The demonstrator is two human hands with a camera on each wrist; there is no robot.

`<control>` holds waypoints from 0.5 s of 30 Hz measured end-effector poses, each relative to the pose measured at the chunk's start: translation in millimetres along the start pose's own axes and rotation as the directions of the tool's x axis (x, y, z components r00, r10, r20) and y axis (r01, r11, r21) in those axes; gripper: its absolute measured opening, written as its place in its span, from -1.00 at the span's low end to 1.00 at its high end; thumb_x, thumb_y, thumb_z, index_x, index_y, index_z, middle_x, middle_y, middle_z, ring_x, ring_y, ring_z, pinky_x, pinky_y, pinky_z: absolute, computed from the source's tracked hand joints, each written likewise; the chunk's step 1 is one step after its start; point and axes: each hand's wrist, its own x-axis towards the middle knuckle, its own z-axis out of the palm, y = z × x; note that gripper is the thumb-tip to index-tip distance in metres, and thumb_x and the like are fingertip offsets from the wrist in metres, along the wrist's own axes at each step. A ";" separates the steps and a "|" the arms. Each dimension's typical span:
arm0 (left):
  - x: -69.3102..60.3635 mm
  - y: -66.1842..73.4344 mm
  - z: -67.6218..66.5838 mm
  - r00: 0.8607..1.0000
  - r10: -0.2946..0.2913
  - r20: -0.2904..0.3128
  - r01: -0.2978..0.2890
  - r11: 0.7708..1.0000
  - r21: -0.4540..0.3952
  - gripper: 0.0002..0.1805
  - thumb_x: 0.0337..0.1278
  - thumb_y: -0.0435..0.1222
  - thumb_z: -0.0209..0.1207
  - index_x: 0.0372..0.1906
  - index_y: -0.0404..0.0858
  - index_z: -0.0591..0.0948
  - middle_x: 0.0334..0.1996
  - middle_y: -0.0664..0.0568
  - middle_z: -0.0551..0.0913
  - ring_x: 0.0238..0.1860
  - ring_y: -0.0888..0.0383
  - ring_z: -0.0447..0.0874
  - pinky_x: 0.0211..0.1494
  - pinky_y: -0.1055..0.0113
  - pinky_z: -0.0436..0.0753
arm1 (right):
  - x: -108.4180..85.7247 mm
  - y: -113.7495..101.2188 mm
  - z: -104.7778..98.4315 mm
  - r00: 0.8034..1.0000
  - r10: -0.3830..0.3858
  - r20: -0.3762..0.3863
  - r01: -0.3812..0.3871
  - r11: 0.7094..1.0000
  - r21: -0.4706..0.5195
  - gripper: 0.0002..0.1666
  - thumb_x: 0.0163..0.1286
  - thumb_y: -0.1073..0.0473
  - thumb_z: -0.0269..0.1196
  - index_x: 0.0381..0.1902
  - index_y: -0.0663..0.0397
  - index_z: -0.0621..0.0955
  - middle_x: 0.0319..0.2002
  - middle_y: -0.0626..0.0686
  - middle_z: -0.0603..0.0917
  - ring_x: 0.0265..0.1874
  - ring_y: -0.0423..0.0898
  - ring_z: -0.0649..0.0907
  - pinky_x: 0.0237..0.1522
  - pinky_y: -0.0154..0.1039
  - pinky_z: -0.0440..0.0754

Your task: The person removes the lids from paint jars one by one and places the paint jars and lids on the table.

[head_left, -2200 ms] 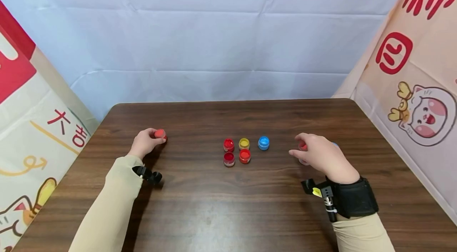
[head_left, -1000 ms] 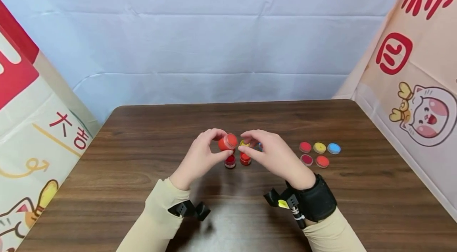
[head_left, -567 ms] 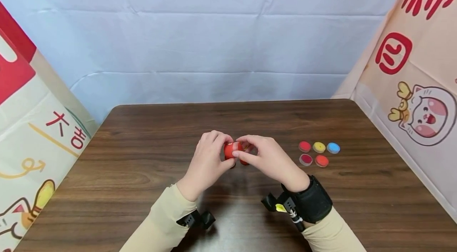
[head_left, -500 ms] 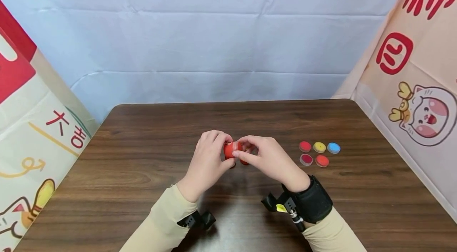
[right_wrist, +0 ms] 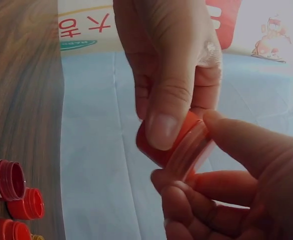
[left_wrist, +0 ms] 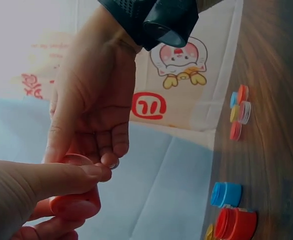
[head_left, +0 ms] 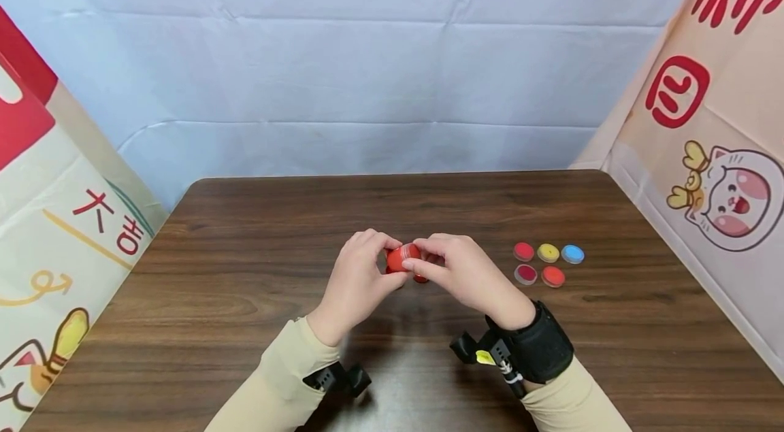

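My left hand (head_left: 355, 279) grips a small orange-red paint jar (head_left: 398, 259) above the middle of the table, tilted onto its side. From the other side my right hand (head_left: 470, 277) pinches the jar's clear-rimmed lid (right_wrist: 189, 149) between thumb and fingers. The lid sits on the jar's mouth in the right wrist view. Uncapped paint jars stand below the hands, mostly covered in the head view. Among them are a dark red jar (right_wrist: 7, 180) and a bright red jar (right_wrist: 26, 205) in the right wrist view. The left wrist view has a blue jar (left_wrist: 226, 194).
Several loose lids lie to the right: red (head_left: 523, 252), yellow (head_left: 548, 253), blue (head_left: 572, 254), dark red (head_left: 525, 274) and orange-red (head_left: 553, 276). A pale cloth (head_left: 343, 78) hangs behind the brown wooden table (head_left: 275, 364), with printed sheets on both sides.
My left hand has lifted the paint jar from the table's left side to the middle. My right hand has come from the lids and taken hold of its lid; lately both shifted only slightly.
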 end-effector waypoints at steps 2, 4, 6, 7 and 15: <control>-0.2 -0.3 -0.7 0.999 -0.036 0.028 0.037 0.999 -0.037 -0.68 -0.32 -0.30 0.49 -0.36 -0.19 0.60 -0.44 0.18 0.56 -0.35 0.22 0.42 -0.31 0.35 0.45 | 0.3 -0.3 -1.0 1.000 -0.017 0.016 0.017 1.000 -0.010 -0.87 0.22 0.03 0.30 -0.39 -0.07 0.61 -0.59 -0.20 0.46 -0.60 -0.26 0.44 -0.51 -0.34 0.44; -0.5 -0.5 -1.6 0.995 -0.079 0.064 0.084 0.993 -0.080 -0.68 -0.32 -0.27 0.49 -0.37 -0.17 0.60 -0.44 0.21 0.56 -0.37 0.25 0.41 -0.35 0.38 0.45 | 0.5 -0.5 -1.7 0.999 -0.030 0.035 0.030 0.999 -0.016 -0.87 0.22 0.03 0.30 -0.40 -0.07 0.61 -0.59 -0.21 0.46 -0.60 -0.27 0.44 -0.51 -0.35 0.45; -1.0 -0.8 -3.3 0.986 -0.123 0.109 0.138 0.981 -0.136 -0.68 -0.31 -0.24 0.50 -0.37 -0.16 0.60 -0.43 0.22 0.56 -0.41 0.26 0.42 -0.41 0.41 0.47 | 0.3 -0.6 -2.3 0.998 -0.048 0.050 0.050 0.998 -0.024 -0.86 0.22 0.03 0.30 -0.41 -0.07 0.61 -0.59 -0.22 0.45 -0.59 -0.28 0.43 -0.50 -0.36 0.46; -1.0 -1.1 -4.2 0.981 -0.143 0.134 0.164 0.972 -0.165 -0.68 -0.31 -0.24 0.49 -0.37 -0.16 0.60 -0.42 0.22 0.57 -0.41 0.26 0.43 -0.42 0.41 0.48 | 0.1 -0.7 -2.7 0.997 -0.061 0.053 0.063 0.998 -0.026 -0.86 0.22 0.03 0.29 -0.43 -0.08 0.60 -0.59 -0.22 0.44 -0.59 -0.29 0.42 -0.50 -0.36 0.45; 1.3 -1.5 -15.7 0.927 -0.209 0.312 0.313 0.887 -0.338 -0.71 -0.21 -0.32 0.44 -0.31 -0.13 0.59 -0.30 0.18 0.59 -0.30 0.23 0.51 -0.28 0.34 0.56 | -4.8 -4.0 -2.5 0.989 -0.149 0.016 0.150 0.988 -0.042 -0.83 0.21 0.00 0.30 -0.39 -0.11 0.56 -0.53 -0.22 0.43 -0.55 -0.30 0.42 -0.50 -0.38 0.43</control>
